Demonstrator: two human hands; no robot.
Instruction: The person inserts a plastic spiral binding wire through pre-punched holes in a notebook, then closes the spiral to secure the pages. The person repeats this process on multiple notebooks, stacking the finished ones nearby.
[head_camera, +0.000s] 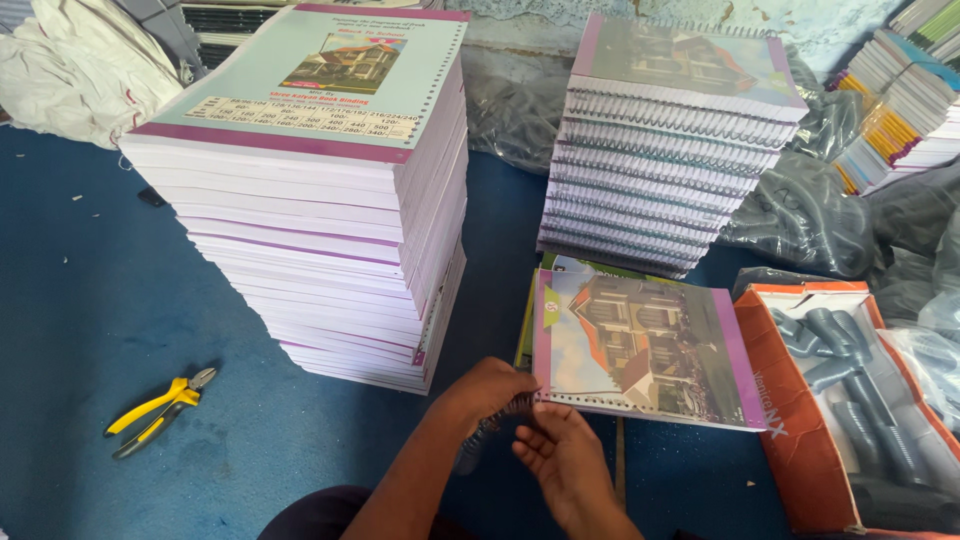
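Head view of a blue floor mat (110, 300) on which a person binds notebooks. The left hand (487, 385) is curled, fingertips pinched on the near end of a dark spiral coil (478, 440) at the punched edge of the notebook (640, 345), which lies near the middle of the mat's near edge, on top of another cover. The right hand (565, 460) is half open, palm up, fingertips touching the same punched edge just beside the coil; whether it actually grips the coil or only steadies it cannot be told. Likely faults from this position: the coil may skip a hole or catch on the cover if the punched holes of the sheets slip out of line, since the notebook rests loosely and is held only at one corner; a sideways pull might also bend the coil. The tall stack of unbound books (320, 230) stands close to the left forearm and leans slightly, so a nudge could shift its upper copies. Hard to make out: most of the coil's length is covered by the hands, and how many holes it has entered is not visible. The orange box of coils (800, 430) is cut off at the right edge; the bound stack (665, 150) and yellow-handled pliers (158, 410) lie well apart.
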